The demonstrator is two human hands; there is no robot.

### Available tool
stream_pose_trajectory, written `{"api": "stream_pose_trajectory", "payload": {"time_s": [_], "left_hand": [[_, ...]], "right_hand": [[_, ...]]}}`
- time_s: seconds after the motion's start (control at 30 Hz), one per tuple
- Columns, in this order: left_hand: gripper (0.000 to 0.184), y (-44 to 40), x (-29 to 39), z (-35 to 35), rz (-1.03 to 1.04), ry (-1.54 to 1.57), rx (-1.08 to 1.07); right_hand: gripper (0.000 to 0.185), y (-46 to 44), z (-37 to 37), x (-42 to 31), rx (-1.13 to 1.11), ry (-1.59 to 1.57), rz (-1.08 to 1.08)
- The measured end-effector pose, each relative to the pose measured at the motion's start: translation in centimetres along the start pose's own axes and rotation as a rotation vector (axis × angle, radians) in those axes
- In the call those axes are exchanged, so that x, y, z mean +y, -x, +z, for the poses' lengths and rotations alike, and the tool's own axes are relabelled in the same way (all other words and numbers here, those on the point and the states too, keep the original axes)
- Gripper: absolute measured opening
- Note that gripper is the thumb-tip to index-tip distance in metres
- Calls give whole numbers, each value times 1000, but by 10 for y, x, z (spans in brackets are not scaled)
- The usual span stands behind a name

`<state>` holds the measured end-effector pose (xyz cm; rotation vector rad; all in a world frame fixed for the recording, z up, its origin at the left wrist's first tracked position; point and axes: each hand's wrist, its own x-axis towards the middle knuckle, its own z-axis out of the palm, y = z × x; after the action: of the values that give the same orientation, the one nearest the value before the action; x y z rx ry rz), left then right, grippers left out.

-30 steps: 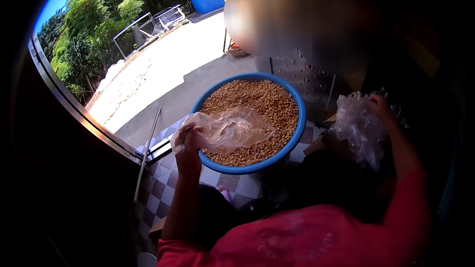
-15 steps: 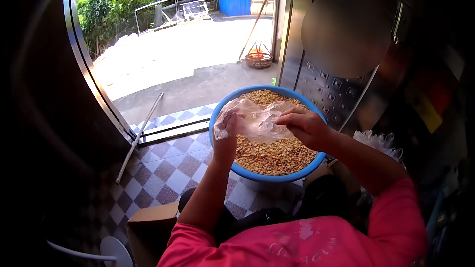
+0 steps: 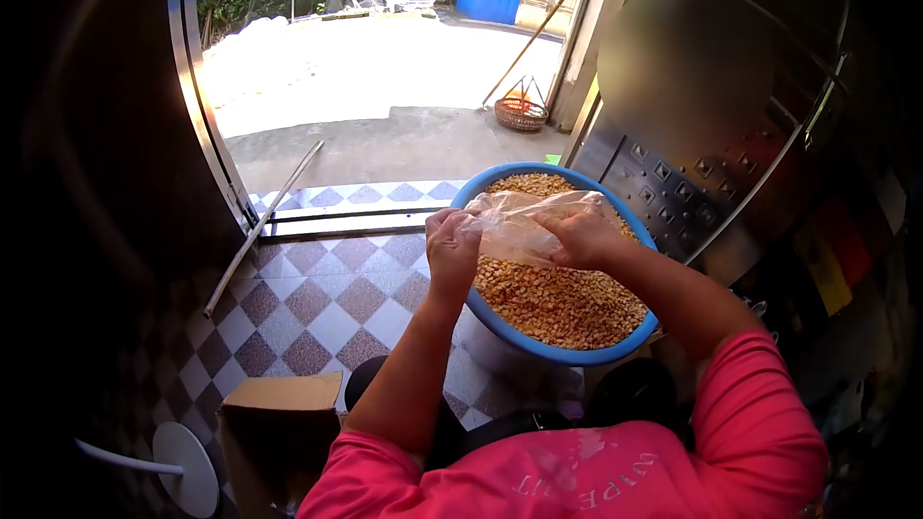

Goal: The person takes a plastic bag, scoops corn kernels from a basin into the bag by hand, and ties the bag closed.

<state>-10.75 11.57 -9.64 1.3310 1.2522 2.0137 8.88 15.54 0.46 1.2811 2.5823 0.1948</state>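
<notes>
A clear plastic bag is stretched between my two hands, above a blue basin full of dried corn kernels. My left hand is closed on the bag's left end, over the basin's left rim. On the other side, my right hand has its fingers closed at the bag's right part, with film lying around them. Whether those fingers are inside the bag or outside it, I cannot tell. The bag looks thin and flattened, and kernels show below it.
Left of me stands an open cardboard box, beside a round white disc on a rod. A pale pole leans across the door sill. Outside the doorway sits a wicker basket. A patterned metal door is at the right.
The bag has gone from crumpled to pulled out flatter between my hands. My view has shifted, so the basin sits farther right.
</notes>
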Motion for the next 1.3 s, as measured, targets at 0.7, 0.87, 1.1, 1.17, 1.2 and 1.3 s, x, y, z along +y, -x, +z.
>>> {"api": "stream_pose_trajectory", "payload": {"time_s": [0.7,0.87,1.1,1.17,1.2,1.3], "left_hand": [[10,11,21,5,-639,517,-353],[12,10,13,5,-405,388,-303],[13,0,-1,15,-583,799,-150],[14,-7,-11,24,-551,831,-143],[12,-12,0,33,-593,846,-34],[13,-17,3,40,-644,821,28]], "right_hand": [[80,-65,28,12,27,-276,-82],[91,-65,30,9,-108,-203,-15],[84,-62,25,14,25,-243,-171],[84,-63,20,12,-14,-222,-160],[85,-62,16,11,-46,-189,-158],[76,-55,8,8,-124,-214,-127]]}}
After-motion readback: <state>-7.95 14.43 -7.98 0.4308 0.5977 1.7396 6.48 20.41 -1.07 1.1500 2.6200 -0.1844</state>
